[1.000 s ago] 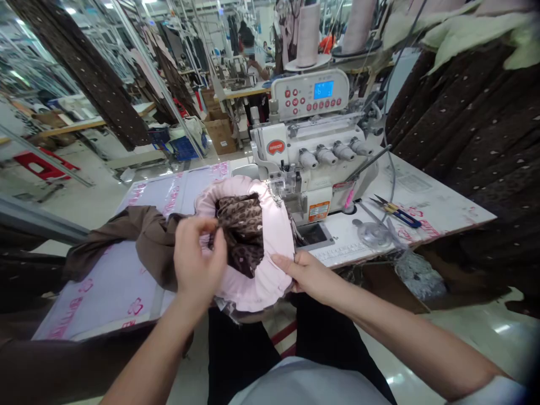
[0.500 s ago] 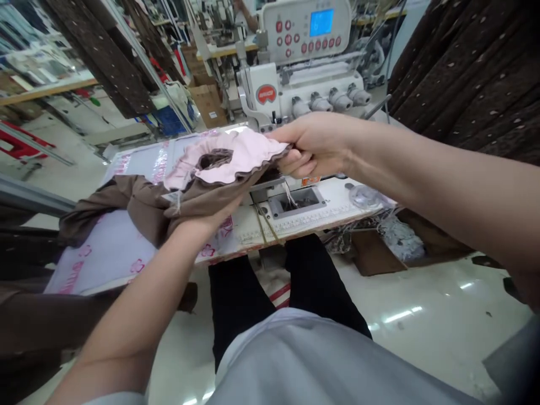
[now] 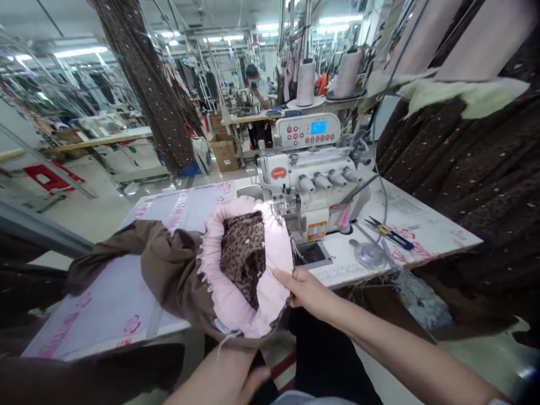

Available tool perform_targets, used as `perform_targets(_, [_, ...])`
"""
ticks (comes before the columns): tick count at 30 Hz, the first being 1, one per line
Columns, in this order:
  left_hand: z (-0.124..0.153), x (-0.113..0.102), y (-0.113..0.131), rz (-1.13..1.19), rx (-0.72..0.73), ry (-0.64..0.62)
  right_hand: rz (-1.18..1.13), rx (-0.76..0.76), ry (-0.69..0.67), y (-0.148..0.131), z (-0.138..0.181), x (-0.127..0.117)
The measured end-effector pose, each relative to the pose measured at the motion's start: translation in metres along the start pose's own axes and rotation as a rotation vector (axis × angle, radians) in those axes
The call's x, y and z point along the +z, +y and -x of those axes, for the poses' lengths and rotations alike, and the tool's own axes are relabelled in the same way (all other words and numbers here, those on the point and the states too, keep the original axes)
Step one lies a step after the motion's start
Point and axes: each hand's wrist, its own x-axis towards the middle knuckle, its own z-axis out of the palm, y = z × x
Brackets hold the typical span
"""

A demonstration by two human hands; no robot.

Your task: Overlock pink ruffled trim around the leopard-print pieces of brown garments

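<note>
A brown garment (image 3: pixel 169 270) with a gathered pink waistband (image 3: pixel 270 292) lies on the sewing table (image 3: pixel 105 304), its far edge at the needle of a white overlock machine (image 3: pixel 312 185). Leopard-print fabric (image 3: pixel 244 253) shows inside the waistband ring. My right hand (image 3: pixel 306 289) pinches the right edge of the pink waistband, thumb on top. My left hand (image 3: pixel 230 374) is under the near edge of the garment, below the table line; its fingers are mostly hidden by the cloth.
Blue-handled thread snips (image 3: pixel 390 232) and a clear plastic piece (image 3: pixel 367 253) lie right of the machine. Dark brown dotted fabric (image 3: pixel 472 169) hangs at the right, another length (image 3: pixel 147 84) at the left. Thread cones (image 3: pixel 306 81) stand behind. A person (image 3: pixel 253 84) works at a far table.
The garment, lifted in both hands half a second ago, is back down at the machine. My right hand now holds the waistband's right edge; my left hand dropped beneath the near edge.
</note>
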Motion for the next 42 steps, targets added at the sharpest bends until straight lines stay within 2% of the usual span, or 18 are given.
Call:
perform_targets(5, [0.016, -0.03, -0.018, -0.071, 0.015, 0.074, -0.014, -0.006, -0.008, 0.006, 0.003, 0.006])
perform_targets(9, [-0.008, -0.04, -0.048, -0.331, -0.049, 0.035, -0.002, -0.003, -0.017, 0.006, 0.004, 0.003])
perform_targets(11, [-0.021, -0.044, -0.055, -0.422, -0.054, 0.033, 0.019, -0.019, -0.023, 0.004, -0.003, -0.002])
perform_targets(14, [-0.027, -0.048, -0.044, -0.489, 0.098, 0.294, 0.019, -0.059, -0.021, -0.002, -0.018, -0.012])
perform_targets(16, [-0.021, -0.044, -0.028, -0.423, 0.219, 0.365, 0.009, -0.08, -0.028, -0.007, -0.028, -0.016])
perform_targets(18, [-0.013, -0.034, -0.014, -0.226, 0.208, 0.201, 0.001, -0.088, -0.041, -0.011, -0.034, -0.018])
perform_targets(21, [-0.008, -0.016, -0.004, 0.179, 0.004, -0.163, -0.008, -0.092, -0.054, -0.018, -0.039, -0.02])
perform_targets(23, [-0.006, -0.01, -0.001, 0.329, -0.069, -0.235, -0.028, -0.093, -0.055, -0.022, -0.04, -0.021])
perform_targets(25, [0.003, -0.012, 0.005, 0.311, -0.051, -0.318, -0.06, -0.087, -0.05, -0.023, -0.037, -0.021])
perform_targets(28, [0.034, -0.022, 0.027, 0.186, -0.027, -0.718, -0.075, -0.035, -0.04, -0.014, -0.015, -0.016])
perform_targets(30, [0.061, -0.029, 0.045, 0.148, -0.019, -0.927, -0.027, 0.019, -0.106, 0.0, 0.012, -0.007])
perform_targets(34, [0.096, -0.037, 0.064, 0.169, -0.011, -0.991, -0.005, 0.064, -0.392, 0.029, 0.07, 0.017])
perform_targets(35, [0.098, -0.037, 0.062, 0.192, -0.016, -1.02, -0.011, 0.052, -0.418, 0.035, 0.08, 0.022])
perform_targets(37, [0.092, -0.035, 0.048, 0.254, -0.045, -1.096, 0.012, 0.003, -0.373, 0.042, 0.091, 0.027])
perform_targets(38, [0.085, -0.032, 0.038, 0.282, -0.07, -1.061, 0.041, -0.032, -0.326, 0.045, 0.092, 0.028])
perform_targets(39, [0.076, -0.029, 0.027, 0.293, -0.1, -0.947, 0.073, -0.065, -0.284, 0.047, 0.093, 0.028])
perform_targets(40, [0.065, -0.024, 0.016, 0.276, -0.125, -0.75, 0.103, -0.088, -0.254, 0.049, 0.092, 0.028])
perform_targets(42, [0.04, -0.012, -0.005, 0.139, -0.133, -0.207, 0.16, -0.111, -0.221, 0.051, 0.09, 0.028])
